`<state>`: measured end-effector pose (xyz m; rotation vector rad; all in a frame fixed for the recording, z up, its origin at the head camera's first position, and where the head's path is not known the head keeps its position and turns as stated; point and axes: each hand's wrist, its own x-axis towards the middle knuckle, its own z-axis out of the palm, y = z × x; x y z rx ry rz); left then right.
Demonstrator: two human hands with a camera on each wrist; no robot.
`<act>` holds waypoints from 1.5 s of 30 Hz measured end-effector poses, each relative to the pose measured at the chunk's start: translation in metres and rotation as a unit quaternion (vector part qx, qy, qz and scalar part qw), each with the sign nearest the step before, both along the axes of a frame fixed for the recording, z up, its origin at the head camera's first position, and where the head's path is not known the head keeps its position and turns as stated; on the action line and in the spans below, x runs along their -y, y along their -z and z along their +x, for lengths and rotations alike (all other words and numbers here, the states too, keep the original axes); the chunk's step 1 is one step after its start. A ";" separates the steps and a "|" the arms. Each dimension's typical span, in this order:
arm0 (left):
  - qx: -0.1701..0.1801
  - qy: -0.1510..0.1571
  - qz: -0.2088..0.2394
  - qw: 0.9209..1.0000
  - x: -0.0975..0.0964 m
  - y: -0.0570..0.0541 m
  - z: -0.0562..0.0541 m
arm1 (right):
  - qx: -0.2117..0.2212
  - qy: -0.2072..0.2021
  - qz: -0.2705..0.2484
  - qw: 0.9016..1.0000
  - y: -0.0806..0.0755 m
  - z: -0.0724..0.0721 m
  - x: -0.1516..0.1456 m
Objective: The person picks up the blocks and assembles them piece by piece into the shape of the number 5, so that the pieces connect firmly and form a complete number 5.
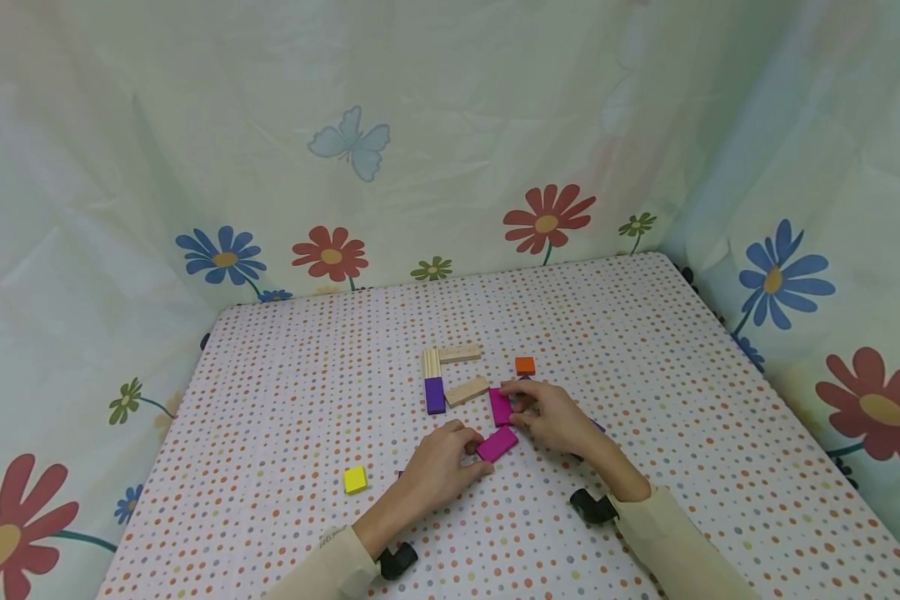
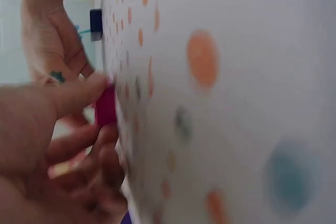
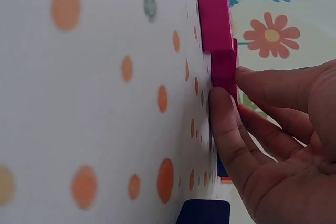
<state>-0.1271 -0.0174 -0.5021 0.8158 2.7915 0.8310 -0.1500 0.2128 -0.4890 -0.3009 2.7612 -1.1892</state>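
My left hand (image 1: 438, 467) pinches a magenta block (image 1: 497, 444) between thumb and fingertips, low over the dotted tabletop. A second magenta block (image 1: 500, 407) sits just beyond it, their near corners almost meeting. Around this one the thumb and fingers of my right hand (image 1: 551, 417) are curled, gripping its right side and far end. From the right wrist view, thumb (image 3: 273, 85) and forefinger rest at the edge of that block. Left of it, a plain wood block (image 1: 467, 391) slants toward a purple block (image 1: 435, 396).
Pale wood blocks (image 1: 431, 363) lie side by side behind the purple one, with another plain block (image 1: 460, 353) running right from them. An orange block (image 1: 525, 366) lies beyond my right hand. A yellow block (image 1: 356, 480) is at the left. Purple pieces peek out beside both arms.
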 end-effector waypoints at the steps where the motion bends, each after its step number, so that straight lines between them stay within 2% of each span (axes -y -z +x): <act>1: 0.001 -0.001 0.001 1.000 0.001 0.000 0.000 | -0.003 -0.002 0.000 1.000 -0.001 0.000 0.000; 11: 0.006 -0.002 0.011 1.000 0.002 0.000 0.001 | -0.004 -0.021 0.023 0.999 -0.002 0.001 0.001; 20: 0.018 -0.004 0.019 1.000 0.002 0.000 0.000 | -0.003 -0.027 0.022 0.999 -0.001 0.000 0.000; 30: 0.005 -0.003 0.020 1.000 0.002 0.002 -0.001 | -0.002 -0.036 0.021 0.999 -0.002 0.000 0.000; 45: 0.011 -0.008 0.014 1.000 0.001 0.002 -0.001 | -0.012 -0.042 0.030 0.999 -0.001 0.001 0.000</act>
